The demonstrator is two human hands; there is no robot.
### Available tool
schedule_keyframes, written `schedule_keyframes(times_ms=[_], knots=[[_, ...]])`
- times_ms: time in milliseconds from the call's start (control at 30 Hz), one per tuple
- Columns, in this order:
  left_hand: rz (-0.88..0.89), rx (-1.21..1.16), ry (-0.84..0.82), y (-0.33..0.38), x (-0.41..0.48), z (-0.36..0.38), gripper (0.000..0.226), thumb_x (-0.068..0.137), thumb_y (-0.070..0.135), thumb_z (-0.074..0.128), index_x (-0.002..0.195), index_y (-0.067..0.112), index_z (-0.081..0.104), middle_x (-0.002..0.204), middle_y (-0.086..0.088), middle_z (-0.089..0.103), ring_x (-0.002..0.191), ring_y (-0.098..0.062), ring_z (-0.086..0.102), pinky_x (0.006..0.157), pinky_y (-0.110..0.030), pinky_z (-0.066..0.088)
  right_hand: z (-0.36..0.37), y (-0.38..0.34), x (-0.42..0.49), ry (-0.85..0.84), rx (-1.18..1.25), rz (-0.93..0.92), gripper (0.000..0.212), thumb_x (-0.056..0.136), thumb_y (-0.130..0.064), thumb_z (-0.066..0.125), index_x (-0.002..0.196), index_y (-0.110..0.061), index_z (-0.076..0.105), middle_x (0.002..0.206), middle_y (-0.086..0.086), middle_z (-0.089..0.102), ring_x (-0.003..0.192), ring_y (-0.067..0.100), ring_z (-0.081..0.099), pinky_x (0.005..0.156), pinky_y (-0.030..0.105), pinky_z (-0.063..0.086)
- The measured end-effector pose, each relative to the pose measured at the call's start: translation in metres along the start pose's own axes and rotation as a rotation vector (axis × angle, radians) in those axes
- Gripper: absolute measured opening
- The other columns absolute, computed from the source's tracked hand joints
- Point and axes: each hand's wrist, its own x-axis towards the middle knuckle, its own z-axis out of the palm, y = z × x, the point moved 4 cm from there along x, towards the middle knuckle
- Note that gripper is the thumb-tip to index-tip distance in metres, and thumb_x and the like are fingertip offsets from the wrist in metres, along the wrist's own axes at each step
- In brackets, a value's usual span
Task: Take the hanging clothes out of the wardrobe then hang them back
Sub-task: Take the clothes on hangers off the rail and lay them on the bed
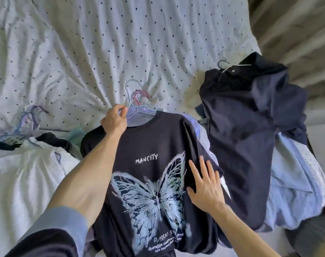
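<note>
Head cam had the black butterfly T-shirt mid-frame, lying on the dotted bedsheet. Left hand pinched the lavender hanger at the collar. Right hand lay flat on the shirt's right side, fingers straight. I'd lift by the hook and keep both shoulders seated so nothing slips. Wardrobe wasn't in shot. Navy polo shirt lay at right on its own hanger.
</note>
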Motion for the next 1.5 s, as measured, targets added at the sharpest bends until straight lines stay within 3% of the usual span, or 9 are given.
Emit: schedule_keyframes(times_ms=[100, 200, 400, 633, 833, 1033, 1167, 1367, 1500], knots=[[0.048, -0.013, -0.056, -0.001, 0.015, 0.035, 0.024, 0.101, 0.044, 0.049, 0.106, 0.028, 0.065, 0.110, 0.004, 0.069, 0.098, -0.021, 0.063, 0.078, -0.032, 0.043, 0.021, 0.002, 0.023, -0.059, 0.006, 0.035, 0.094, 0.086, -0.049, 0.053, 0.157, -0.034, -0.006, 0.167, 0.004, -0.005, 0.153, 0.033, 0.002, 0.120, 0.056, 0.015], [0.078, 0.007, 0.002, -0.001, 0.017, 0.057, 0.016, 0.100, 0.039, 0.051, 0.100, 0.029, 0.063, 0.104, 0.006, 0.069, 0.088, -0.020, 0.063, 0.071, -0.034, 0.048, 0.034, 0.005, 0.031, -0.075, -0.020, 0.052, 0.093, 0.086, -0.051, 0.050, 0.157, -0.033, -0.009, 0.167, 0.004, -0.006, 0.153, 0.032, 0.001, 0.121, 0.056, 0.014], [0.145, 0.117, 0.042, -0.007, 0.006, 0.060, 0.026, 0.103, 0.030, 0.044, 0.121, 0.020, 0.060, 0.121, -0.005, 0.063, 0.112, -0.030, 0.057, 0.094, -0.049, 0.046, 0.025, 0.003, 0.032, -0.132, 0.013, 0.038, 0.088, 0.089, -0.046, 0.052, 0.157, -0.035, -0.003, 0.167, 0.002, -0.005, 0.153, 0.031, 0.000, 0.121, 0.054, 0.013], [0.124, 0.411, -0.210, 0.004, -0.045, 0.040, 0.051, 0.098, 0.028, 0.046, 0.147, 0.017, 0.039, 0.152, -0.010, 0.040, 0.140, -0.031, 0.036, 0.112, -0.051, 0.032, -0.020, 0.019, 0.011, -0.154, 0.111, 0.009, 0.063, 0.097, -0.040, 0.046, 0.155, -0.032, 0.025, 0.164, 0.002, 0.021, 0.152, 0.024, 0.015, 0.122, 0.044, 0.019], [0.255, 0.510, -0.449, 0.054, -0.171, 0.020, 0.057, 0.097, 0.036, 0.047, 0.151, 0.023, 0.035, 0.153, -0.004, 0.040, 0.140, -0.027, 0.038, 0.115, -0.054, 0.026, -0.076, 0.055, -0.070, 0.013, 0.280, 0.059, 0.042, 0.100, -0.039, 0.044, 0.140, -0.033, 0.053, 0.148, -0.009, 0.049, 0.145, 0.017, 0.033, 0.115, 0.033, 0.033], [0.684, 0.512, -0.507, 0.164, -0.317, 0.020, 0.058, 0.097, 0.042, 0.043, 0.152, 0.028, 0.032, 0.155, 0.003, 0.039, 0.140, -0.021, 0.040, 0.114, -0.050, 0.030, -0.137, 0.126, -0.211, 0.352, 0.388, 0.168, 0.040, 0.100, -0.044, 0.046, 0.139, -0.040, 0.053, 0.151, -0.014, 0.044, 0.145, 0.009, 0.030, 0.113, 0.026, 0.031], [0.993, 0.550, -0.461, 0.248, -0.431, 0.026, 0.059, 0.098, 0.043, 0.044, 0.153, 0.027, 0.031, 0.156, 0.005, 0.038, 0.142, -0.019, 0.036, 0.115, -0.045, 0.029, -0.146, 0.192, -0.331, 0.596, 0.439, 0.277, 0.034, 0.097, -0.042, 0.056, 0.131, -0.037, 0.062, 0.145, -0.009, 0.052, 0.142, 0.012, 0.038, 0.114, 0.024, 0.027], [1.481, 0.603, -0.426, 0.351, -0.641, 0.058, 0.057, 0.097, 0.052, 0.041, 0.150, 0.031, 0.036, 0.158, 0.005, 0.033, 0.148, -0.016, 0.026, 0.117, -0.043, 0.022, -0.100, 0.285, -0.536, 0.945, 0.493, 0.584, 0.035, 0.095, -0.042, 0.058, 0.129, -0.036, 0.064, 0.143, -0.008, 0.054, 0.142, 0.013, 0.037, 0.119, 0.034, 0.030], [1.822, 0.574, -0.426, 0.391, -0.800, 0.088, 0.065, 0.090, 0.065, 0.028, 0.147, 0.037, 0.040, 0.159, 0.007, 0.033, 0.148, -0.015, 0.026, 0.119, -0.043, 0.023, -0.040, 0.319, -0.673, 1.124, 0.519, 0.846, 0.038, 0.097, -0.043, 0.054, 0.133, -0.034, 0.061, 0.145, -0.011, 0.052, 0.143, 0.010, 0.033, 0.119, 0.028, 0.024]])
